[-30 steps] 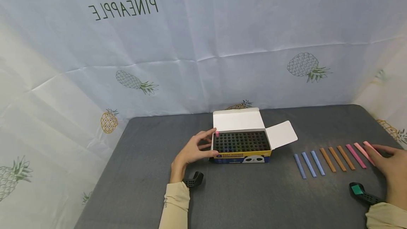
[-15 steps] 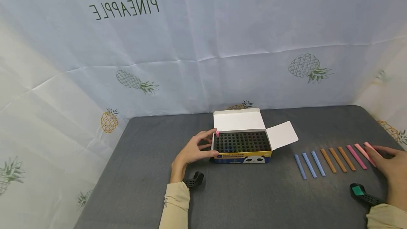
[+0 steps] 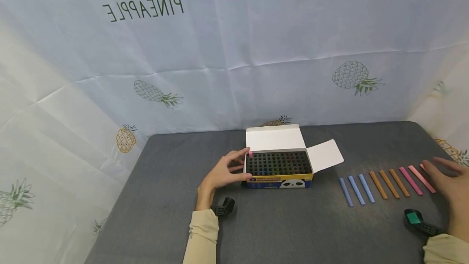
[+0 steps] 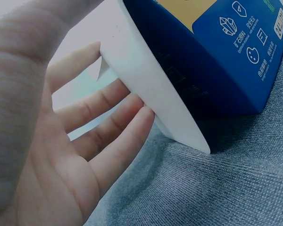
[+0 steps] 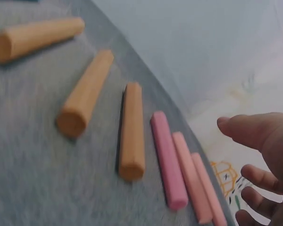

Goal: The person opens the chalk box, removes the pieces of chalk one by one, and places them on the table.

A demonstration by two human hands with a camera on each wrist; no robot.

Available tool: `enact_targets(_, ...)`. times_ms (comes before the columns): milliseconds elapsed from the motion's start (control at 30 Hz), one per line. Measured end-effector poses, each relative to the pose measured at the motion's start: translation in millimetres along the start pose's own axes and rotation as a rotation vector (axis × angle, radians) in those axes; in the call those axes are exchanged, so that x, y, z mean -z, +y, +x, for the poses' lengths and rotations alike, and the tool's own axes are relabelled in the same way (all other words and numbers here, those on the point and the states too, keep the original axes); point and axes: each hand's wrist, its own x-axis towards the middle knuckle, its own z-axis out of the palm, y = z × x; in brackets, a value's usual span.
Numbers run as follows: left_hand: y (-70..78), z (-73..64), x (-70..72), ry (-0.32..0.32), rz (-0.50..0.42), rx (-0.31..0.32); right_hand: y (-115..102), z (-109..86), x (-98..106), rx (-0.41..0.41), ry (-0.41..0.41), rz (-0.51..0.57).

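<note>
My left hand holds the left end of an open chalk box, thumb at the front corner and index finger at the back one. In the left wrist view its other fingers touch a white side flap. A pink chalk stick stands in a back-left hole of the box's black holder. At the far right, my right hand hovers with parted fingers, holding nothing, by the outermost light pink chalk, which it partly hides in the head view. Beside that lie another light pink chalk and a deeper pink one.
Left of the pink sticks, orange-brown chalks and blue chalks lie in a row on the grey table. The box's white lid and right flap are folded outward. A pineapple-print curtain hangs behind.
My right hand has let go of the outermost light pink chalk and drawn slightly up and right, its fingers spreading. The left hand and the box have stayed put.
</note>
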Motion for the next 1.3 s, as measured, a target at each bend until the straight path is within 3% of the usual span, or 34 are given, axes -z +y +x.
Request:
enact_targets(200, 0.4, -0.1, -0.2, 0.000, 0.003, 0.011, -11, 1.2, 0, 0.018, -0.031, 0.053)
enact_targets(467, -0.1, -0.7, 0.2, -0.001, -0.006, 0.008, 2, 22.3, -13, 0.098, -0.075, 0.024)
enact_targets(633, -0.4, -0.4, 0.2, -0.001, -0.014, 0.011, -31, 1.5, -3, 0.124, -0.123, -0.012)
enact_targets(800, 0.4, -0.2, 0.4, -0.003, -0.020, 0.014, -58, -15.1, 10, 0.230, -0.124, -0.021)
enact_targets(1000, 0.4, 0.1, 0.5, 0.001, -0.014, -0.008, -69, -23.7, 16, 0.360, -0.125, 0.026)
enact_targets(1167, 0.4, -0.3, 0.5, 0.003, -0.008, -0.020, -78, -29.8, 17, 0.428, -0.155, 0.097)
enact_targets(1300, 0.8, -0.4, 0.2, 0.003, -0.007, -0.018, -90, -36.2, 18, 0.476, -0.180, 0.095)
